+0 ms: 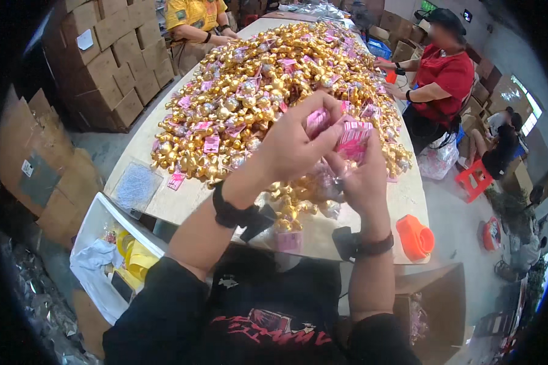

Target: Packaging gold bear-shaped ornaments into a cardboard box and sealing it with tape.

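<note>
My left hand (295, 143) and my right hand (362, 173) are raised together above the near end of a long table (164, 201). Both pinch a small stack of pink paper tags (350, 135); the left fingers grip its left part, the right fingers its right part. Beneath and beyond them lies a big heap of small gold wrapped items (268, 79) mixed with more pink tags. Each wrist wears a dark band.
An orange cup-like piece (415, 237) lies at the table's near right corner. A clear tray of small bits (137, 185) sits near left, above a white bin (103, 255). Two people work at the far end; cardboard boxes (115, 55) stack left; a red stool (475, 179) stands right.
</note>
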Demonstrator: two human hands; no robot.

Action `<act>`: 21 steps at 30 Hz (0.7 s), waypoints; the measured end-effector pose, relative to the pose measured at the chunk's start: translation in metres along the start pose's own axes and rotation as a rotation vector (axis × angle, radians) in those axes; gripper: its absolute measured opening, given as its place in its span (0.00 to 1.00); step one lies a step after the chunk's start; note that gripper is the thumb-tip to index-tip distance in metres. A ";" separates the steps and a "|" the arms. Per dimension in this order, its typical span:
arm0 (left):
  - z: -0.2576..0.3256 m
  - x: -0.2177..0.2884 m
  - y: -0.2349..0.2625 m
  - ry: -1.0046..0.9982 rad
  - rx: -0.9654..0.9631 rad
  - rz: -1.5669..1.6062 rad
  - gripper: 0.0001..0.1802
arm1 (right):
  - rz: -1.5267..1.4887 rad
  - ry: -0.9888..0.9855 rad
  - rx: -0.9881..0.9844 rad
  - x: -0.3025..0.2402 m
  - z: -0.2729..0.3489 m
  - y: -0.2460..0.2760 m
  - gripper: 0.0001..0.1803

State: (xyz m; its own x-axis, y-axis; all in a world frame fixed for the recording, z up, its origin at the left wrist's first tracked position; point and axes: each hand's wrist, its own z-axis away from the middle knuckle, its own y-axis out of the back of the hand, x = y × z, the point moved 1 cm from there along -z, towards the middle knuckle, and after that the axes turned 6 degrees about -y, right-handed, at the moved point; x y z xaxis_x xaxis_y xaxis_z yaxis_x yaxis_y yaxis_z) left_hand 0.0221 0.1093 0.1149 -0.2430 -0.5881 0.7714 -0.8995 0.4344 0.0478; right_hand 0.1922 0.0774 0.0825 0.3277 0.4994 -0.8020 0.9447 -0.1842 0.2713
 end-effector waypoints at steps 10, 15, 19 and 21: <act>0.041 0.013 -0.009 0.290 -0.090 0.057 0.17 | 0.453 -0.063 -0.338 -0.038 0.029 0.007 0.43; 0.069 0.008 -0.011 0.354 -0.041 0.134 0.13 | 0.438 0.012 -0.326 -0.036 0.056 0.043 0.44; 0.089 0.010 -0.026 0.374 0.044 0.292 0.13 | 0.444 0.172 -0.227 -0.071 0.067 0.030 0.41; 0.099 0.012 -0.036 0.334 0.105 0.330 0.14 | 0.462 0.251 -0.250 -0.064 0.072 0.017 0.41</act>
State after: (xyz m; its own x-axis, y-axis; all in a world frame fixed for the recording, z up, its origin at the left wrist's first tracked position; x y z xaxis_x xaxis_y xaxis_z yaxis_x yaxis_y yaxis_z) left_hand 0.0160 0.0192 0.0594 -0.4077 -0.1716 0.8968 -0.8297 0.4797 -0.2854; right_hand 0.1865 -0.0188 0.1007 0.6705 0.6061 -0.4279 0.6673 -0.2406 0.7049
